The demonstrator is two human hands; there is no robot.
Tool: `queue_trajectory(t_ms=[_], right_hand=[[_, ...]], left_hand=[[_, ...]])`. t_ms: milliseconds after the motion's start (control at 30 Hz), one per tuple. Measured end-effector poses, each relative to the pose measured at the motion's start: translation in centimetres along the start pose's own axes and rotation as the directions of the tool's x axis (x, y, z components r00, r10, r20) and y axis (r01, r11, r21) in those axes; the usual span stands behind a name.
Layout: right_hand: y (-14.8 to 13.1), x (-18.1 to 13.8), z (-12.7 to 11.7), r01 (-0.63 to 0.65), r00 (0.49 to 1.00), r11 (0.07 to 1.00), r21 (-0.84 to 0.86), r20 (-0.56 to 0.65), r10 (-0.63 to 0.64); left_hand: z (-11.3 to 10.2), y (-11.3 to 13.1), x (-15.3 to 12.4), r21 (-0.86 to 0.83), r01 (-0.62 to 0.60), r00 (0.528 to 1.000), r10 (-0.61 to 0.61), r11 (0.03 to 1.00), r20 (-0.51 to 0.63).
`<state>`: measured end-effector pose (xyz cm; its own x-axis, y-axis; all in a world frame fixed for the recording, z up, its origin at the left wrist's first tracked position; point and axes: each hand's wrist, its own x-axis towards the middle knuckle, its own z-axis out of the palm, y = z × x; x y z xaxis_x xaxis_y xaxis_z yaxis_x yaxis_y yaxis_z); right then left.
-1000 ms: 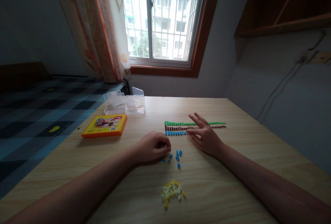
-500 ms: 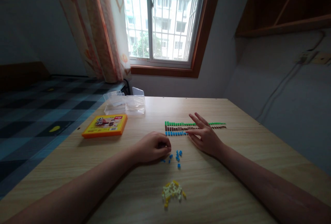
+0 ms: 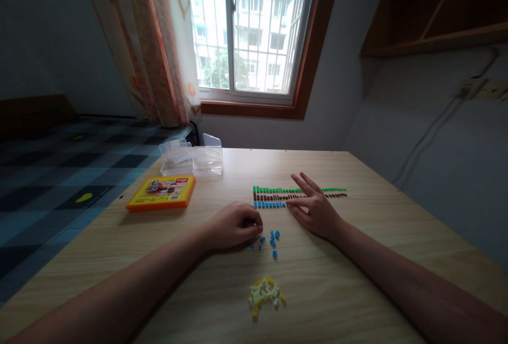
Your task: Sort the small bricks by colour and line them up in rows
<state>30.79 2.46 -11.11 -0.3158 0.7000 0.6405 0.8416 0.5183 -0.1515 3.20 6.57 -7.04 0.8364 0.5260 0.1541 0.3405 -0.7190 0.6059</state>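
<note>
On the wooden table [image 3: 357, 259] lie three rows of tiny bricks: a green row [image 3: 273, 190], a brown row [image 3: 272, 197] and a shorter blue row [image 3: 269, 205]. My right hand [image 3: 315, 209] rests flat with fingers spread, its fingertips at the right end of the blue row and across the other rows. My left hand [image 3: 234, 226] is curled on the table beside several loose blue bricks [image 3: 270, 239]; whether it pinches one is hidden. A small heap of yellow and white bricks [image 3: 265, 293] lies nearer to me.
An orange-yellow box [image 3: 162, 192] lies at the left of the table, with clear plastic containers [image 3: 191, 159] behind it. A bed with a checked cover [image 3: 59, 174] stands at the left. A window and curtain are behind the table; a grey wall is at the right.
</note>
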Motion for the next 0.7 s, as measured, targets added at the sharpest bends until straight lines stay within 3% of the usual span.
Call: queue_trajectory(t_ms=[700], right_hand=[[-0.05, -0.07, -0.43, -0.071, 0.997, 0.997, 0.004, 0.012, 0.070]], left_hand=[[-0.04, 0.20, -0.03, -0.023, -0.015, 1.000, 0.015, 1.000, 0.004]])
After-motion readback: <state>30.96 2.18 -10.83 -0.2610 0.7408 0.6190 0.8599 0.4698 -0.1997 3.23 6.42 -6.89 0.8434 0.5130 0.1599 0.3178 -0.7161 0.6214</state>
